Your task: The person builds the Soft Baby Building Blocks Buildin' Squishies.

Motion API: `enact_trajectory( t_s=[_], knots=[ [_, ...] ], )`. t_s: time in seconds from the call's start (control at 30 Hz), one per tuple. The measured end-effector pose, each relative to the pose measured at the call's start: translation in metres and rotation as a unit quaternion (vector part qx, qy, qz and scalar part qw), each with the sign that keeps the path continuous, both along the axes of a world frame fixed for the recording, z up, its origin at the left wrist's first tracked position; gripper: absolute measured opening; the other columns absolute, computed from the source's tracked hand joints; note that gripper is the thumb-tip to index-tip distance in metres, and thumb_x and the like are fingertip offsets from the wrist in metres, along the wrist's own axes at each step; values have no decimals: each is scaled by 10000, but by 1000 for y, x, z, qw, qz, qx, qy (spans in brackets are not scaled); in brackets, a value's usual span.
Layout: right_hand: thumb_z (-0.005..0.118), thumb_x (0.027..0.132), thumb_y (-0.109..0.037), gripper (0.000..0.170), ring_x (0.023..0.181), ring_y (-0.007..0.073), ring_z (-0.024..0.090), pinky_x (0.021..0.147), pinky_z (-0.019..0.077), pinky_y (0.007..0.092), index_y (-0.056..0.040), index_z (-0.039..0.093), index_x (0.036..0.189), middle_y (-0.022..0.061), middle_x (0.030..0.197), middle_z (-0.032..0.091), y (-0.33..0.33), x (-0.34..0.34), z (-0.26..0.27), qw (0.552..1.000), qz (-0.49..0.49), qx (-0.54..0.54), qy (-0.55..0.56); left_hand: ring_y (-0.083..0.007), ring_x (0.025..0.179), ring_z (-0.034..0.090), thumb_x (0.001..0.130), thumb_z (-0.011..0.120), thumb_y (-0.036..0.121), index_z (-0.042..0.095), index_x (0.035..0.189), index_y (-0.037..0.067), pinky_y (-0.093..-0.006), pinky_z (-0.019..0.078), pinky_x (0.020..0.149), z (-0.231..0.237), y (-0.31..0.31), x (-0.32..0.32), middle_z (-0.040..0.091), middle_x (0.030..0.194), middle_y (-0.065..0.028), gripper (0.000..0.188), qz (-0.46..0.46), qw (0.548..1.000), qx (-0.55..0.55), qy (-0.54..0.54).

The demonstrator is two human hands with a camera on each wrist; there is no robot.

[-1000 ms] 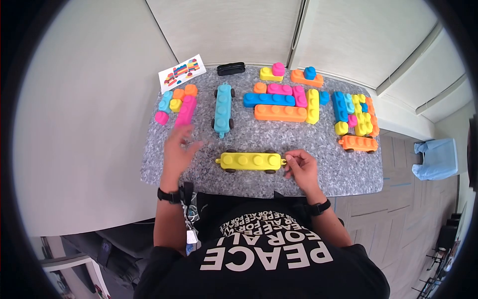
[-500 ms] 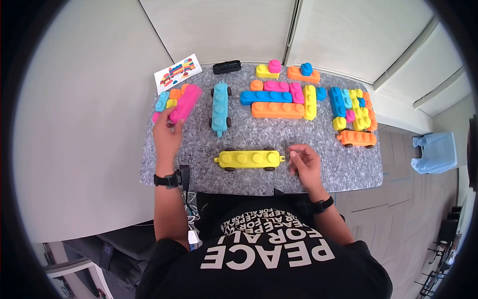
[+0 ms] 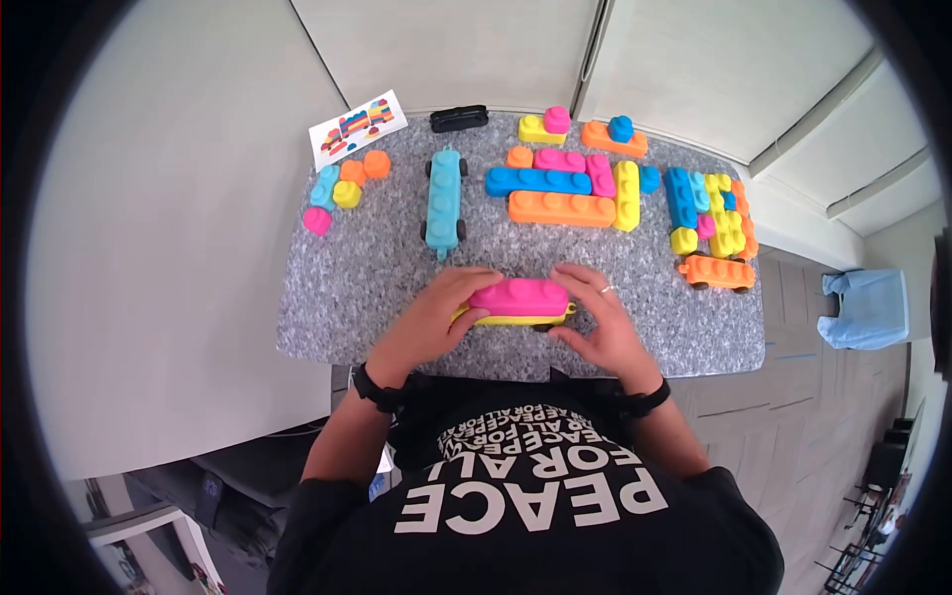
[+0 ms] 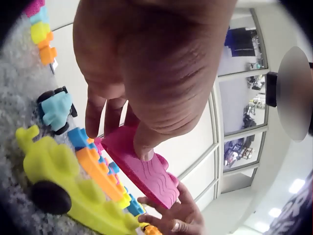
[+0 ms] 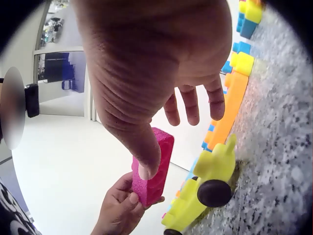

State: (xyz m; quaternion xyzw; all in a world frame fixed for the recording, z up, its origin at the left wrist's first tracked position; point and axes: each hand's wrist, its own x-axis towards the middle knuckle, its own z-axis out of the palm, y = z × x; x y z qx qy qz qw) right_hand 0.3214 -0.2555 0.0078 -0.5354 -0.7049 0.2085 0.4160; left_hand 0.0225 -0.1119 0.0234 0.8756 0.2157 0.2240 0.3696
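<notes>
A long pink building block [image 3: 520, 296] is gripped at its left end by my left hand [image 3: 424, 315], thumb on the near side and fingers on the far side. In both wrist views the block hangs above a yellow wheeled base [image 4: 90, 198], with a gap between them. From the head, it overlaps most of that base. My right hand [image 3: 610, 332] is at the block's right end, fingers mostly extended. Its thumb overlaps the pink block [image 5: 165, 147] in the right wrist view.
Beyond the hands stands a light-blue wheeled base [image 3: 443, 203]. Small blocks [image 3: 345, 193] lie at the left, by a picture card [image 3: 357, 127]. A long orange block [image 3: 561, 209] lies among others at the back; an orange wheeled base [image 3: 718, 272] is at the right.
My left hand has taken the pink block from the left group and carried it right, over the yellow base. My right hand has moved in to the block's right end.
</notes>
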Motion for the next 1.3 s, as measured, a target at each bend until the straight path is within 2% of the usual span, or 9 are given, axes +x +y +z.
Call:
enact_trajectory(
  t_s=[0.17, 0.37, 0.57, 0.83, 0.93, 1.03, 1.13, 1.23, 1.3],
  knots=[
    [975, 860, -101, 824, 1489, 415, 613, 1245, 519, 503, -108, 654, 1619, 178, 1626, 615, -2, 0, -2, 1000, -2, -17, 13, -407, 1492, 612, 930, 913, 180, 583, 1688, 89, -518, 486, 1265, -5, -5, 3, 609, 1695, -145, 832, -3, 997, 76, 16],
    [978, 859, -97, 812, 1450, 417, 649, 1214, 550, 486, -103, 660, 1606, 176, 1607, 630, -2, -2, -8, 1000, -5, 6, 14, -390, 1513, 610, 864, 962, 207, 565, 1716, 116, -517, 484, 1265, -18, -9, 4, 593, 1725, -129, 944, 19, 992, 122, 35],
    [984, 854, -91, 747, 1431, 417, 665, 1190, 567, 481, -92, 693, 1542, 173, 1578, 657, -2, -2, -17, 1000, -2, 23, 20, -381, 1486, 641, 886, 930, 117, 632, 1671, 143, -508, 503, 1235, -25, -11, 4, 647, 1677, -111, 840, 24, 996, 83, -4],
    [980, 863, -55, 612, 1345, 417, 726, 1137, 603, 468, -76, 740, 1426, 183, 1521, 703, -6, -6, -32, 998, -7, 58, 36, -375, 1392, 694, 888, 933, 111, 715, 1577, 125, -505, 533, 1185, -35, -9, 1, 715, 1596, -109, 723, 9, 993, 108, -40],
    [981, 872, -43, 620, 1353, 360, 738, 1150, 593, 454, -71, 740, 1443, 169, 1490, 730, -6, -9, -24, 997, -24, 46, 48, -377, 1358, 706, 882, 941, 111, 713, 1572, 120, -504, 535, 1180, -30, -11, 2, 742, 1544, -118, 727, 16, 994, 94, -55],
    [979, 883, -34, 641, 1347, 286, 742, 1147, 584, 426, -72, 736, 1475, 134, 1447, 760, -10, -19, -30, 971, -55, -45, 228, -382, 1324, 719, 865, 961, 115, 704, 1568, 112, -497, 544, 1168, -26, -12, 2, 769, 1477, -127, 749, 38, 998, 25, -46],
    [981, 891, -43, 659, 1279, 218, 738, 1094, 574, 376, -79, 733, 1501, 93, 1400, 785, -5, -11, -49, 972, -44, -63, 221, -386, 1294, 730, 851, 979, 127, 695, 1561, 102, -490, 557, 1150, -30, -7, 0, 784, 1426, -131, 765, 48, 998, -5, -28],
    [927, 930, 40, 671, 1304, 181, 671, 1135, 554, 362, -43, 687, 1551, 76, 1454, 731, -7, -3, -53, 975, -28, -94, 201, -390, 1273, 737, 849, 984, 132, 696, 1546, 95, -484, 570, 1130, -33, -4, 0, 787, 1410, -136, 755, 46, 999, 3, -26],
    [969, 901, -31, 659, 1195, 183, 700, 1042, 541, 332, -65, 725, 1513, 63, 1404, 773, -5, -3, -53, 978, -39, -69, 192, -389, 1276, 739, 847, 988, 134, 701, 1540, 97, -480, 575, 1127, -31, -4, 0, 788, 1414, -134, 751, 45, 999, 7, -25]
  ],
)
